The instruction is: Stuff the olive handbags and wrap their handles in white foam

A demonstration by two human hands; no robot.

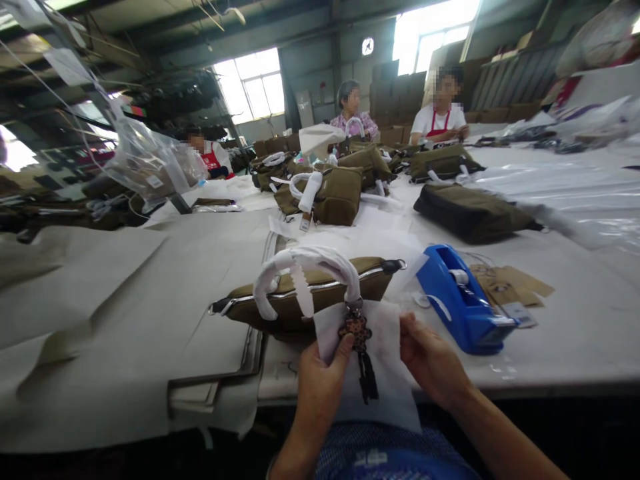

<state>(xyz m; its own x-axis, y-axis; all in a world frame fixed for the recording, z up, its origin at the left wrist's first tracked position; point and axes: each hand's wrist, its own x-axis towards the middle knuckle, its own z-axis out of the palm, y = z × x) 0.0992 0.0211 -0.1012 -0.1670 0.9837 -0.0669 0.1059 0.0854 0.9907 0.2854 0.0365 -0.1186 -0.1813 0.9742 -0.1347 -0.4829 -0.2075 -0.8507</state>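
An olive handbag [295,293] with a silver zip stands on the table before me, its handle [330,257] wrapped in white. From a ring at the handle's right end hangs a leopard-print flower charm [356,331] with a dark tassel [367,380]. A sheet of white tissue paper [387,340] lies behind the charm. My left hand [325,373] pinches the charm against the paper, thumb on top. With closed fingers, my right hand [430,357] grips the paper's right edge.
Right of the bag stands a blue tape dispenser [453,293], with brown paper tags [510,283] beside it. More olive bags [340,193] lie further back, and clear plastic [565,193] covers the right. Large pale sheets [125,280] spread leftward. Several co-workers [443,117] are across the table.
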